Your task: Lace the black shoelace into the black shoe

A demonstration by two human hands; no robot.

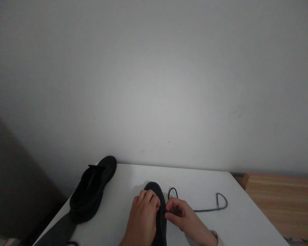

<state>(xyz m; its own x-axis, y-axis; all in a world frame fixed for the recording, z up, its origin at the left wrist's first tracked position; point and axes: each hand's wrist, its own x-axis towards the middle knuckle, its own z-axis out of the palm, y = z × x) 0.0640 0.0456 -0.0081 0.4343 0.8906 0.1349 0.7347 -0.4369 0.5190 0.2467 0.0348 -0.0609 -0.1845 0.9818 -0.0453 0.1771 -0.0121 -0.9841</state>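
Note:
A black shoe (pixel 159 205) lies on the white table (pixel 210 184) in front of me, toe pointing away. My left hand (pixel 143 218) rests over its left side, fingers curled on the upper. My right hand (pixel 183 218) pinches a black shoelace (pixel 215 205) close to the shoe's right edge. The lace runs right across the table and ends in a loop; a small loop of it rises just beyond my right fingers.
A second black shoe (pixel 92 189) lies at the table's far left corner, with a dark grey strip (pixel 59 232) on the table before it. A plain wall stands right behind the table. A wooden surface (pixel 282 201) adjoins on the right.

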